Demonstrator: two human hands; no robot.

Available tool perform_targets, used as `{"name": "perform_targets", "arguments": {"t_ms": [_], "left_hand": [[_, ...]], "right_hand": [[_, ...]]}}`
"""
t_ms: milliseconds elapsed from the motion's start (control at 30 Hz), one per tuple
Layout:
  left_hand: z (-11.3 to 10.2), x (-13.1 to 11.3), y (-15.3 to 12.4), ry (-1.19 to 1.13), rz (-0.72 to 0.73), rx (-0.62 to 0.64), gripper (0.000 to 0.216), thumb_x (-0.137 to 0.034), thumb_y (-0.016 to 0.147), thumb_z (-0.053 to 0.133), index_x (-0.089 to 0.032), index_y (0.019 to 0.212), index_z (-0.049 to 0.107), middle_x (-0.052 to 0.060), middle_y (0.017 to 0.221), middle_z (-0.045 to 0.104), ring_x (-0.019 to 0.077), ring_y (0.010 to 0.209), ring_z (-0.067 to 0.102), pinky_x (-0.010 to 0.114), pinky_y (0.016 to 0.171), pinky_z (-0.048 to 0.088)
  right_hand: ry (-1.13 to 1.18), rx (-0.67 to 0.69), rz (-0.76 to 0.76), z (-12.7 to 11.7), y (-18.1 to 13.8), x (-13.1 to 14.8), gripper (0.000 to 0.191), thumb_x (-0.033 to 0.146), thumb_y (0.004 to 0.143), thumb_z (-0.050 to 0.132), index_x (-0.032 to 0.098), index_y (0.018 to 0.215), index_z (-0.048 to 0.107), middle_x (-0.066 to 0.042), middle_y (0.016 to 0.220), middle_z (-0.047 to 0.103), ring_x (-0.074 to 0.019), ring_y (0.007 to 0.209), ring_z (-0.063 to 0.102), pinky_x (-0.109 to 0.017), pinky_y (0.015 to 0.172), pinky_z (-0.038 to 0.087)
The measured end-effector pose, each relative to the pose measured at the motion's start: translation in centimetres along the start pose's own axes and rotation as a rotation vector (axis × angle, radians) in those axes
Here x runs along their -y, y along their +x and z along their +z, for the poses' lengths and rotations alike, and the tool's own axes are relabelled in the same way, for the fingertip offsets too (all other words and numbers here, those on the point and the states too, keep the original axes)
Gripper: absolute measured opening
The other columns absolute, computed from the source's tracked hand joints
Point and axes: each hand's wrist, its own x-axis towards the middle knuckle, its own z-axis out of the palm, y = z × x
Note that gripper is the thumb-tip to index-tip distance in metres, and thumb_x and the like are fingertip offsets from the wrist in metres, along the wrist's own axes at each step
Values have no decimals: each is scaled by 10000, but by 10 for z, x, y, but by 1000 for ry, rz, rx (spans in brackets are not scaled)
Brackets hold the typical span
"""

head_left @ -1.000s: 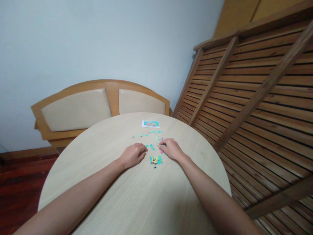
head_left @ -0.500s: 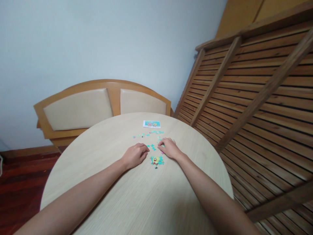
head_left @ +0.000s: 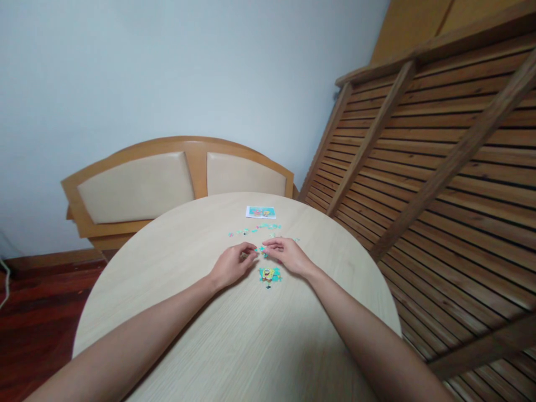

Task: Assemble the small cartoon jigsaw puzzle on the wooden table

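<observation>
On the round table, my left hand (head_left: 235,263) is closed in a pinch at a small turquoise jigsaw piece (head_left: 256,250). Facing it, my right hand (head_left: 290,255) pinches at a small cluster of turquoise jigsaw pieces (head_left: 262,250). The two sets of fingertips are a short gap apart, and the fingers partly cover the pieces. Nearer to me lies a joined part of the jigsaw (head_left: 269,274), with a yellow cartoon figure on turquoise. Whether the pieces at my fingers are linked is too small to tell.
Several loose jigsaw pieces (head_left: 245,231) lie in a row beyond my hands. Behind them is a picture card (head_left: 261,212). The pale table (head_left: 201,346) stands before a padded wooden headboard (head_left: 136,187), with a slatted wooden frame (head_left: 419,167) leaning at the right.
My right hand has moved left to the turquoise pieces, closing much of the gap between my hands. The left fingers have lifted slightly and now pinch at a piece.
</observation>
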Motion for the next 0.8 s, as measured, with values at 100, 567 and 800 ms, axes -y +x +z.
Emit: {"name": "perform_targets", "arguments": {"t_ms": [100, 567, 800], "left_hand": [[2, -6, 0, -163, -27, -30, 316, -409, 919, 576, -151, 1073, 675, 88, 973, 736, 204, 872, 680, 320, 816, 526], [5, -10, 1, -243, -78, -109, 299, -417, 868, 578, -142, 908, 687, 57, 839, 709, 164, 723, 620, 276, 686, 491], [9, -11, -1, -320, -97, 10, 265, -384, 837, 618, -134, 903, 677, 54, 803, 694, 159, 726, 624, 265, 682, 491]], "right_hand": [[26, 35, -3, 4, -5, 5, 461, 460, 713, 805, 127, 1017, 705, -83, 912, 729, -185, 856, 678, -350, 841, 531], [46, 61, 37, 7, -9, 11, 502, 395, 706, 812, 149, 1109, 643, -62, 911, 719, -172, 831, 688, -329, 810, 528], [-28, 50, 10, 5, -9, 13, 403, 477, 696, 802, 136, 887, 701, -63, 808, 735, -178, 759, 672, -305, 726, 512]]}}
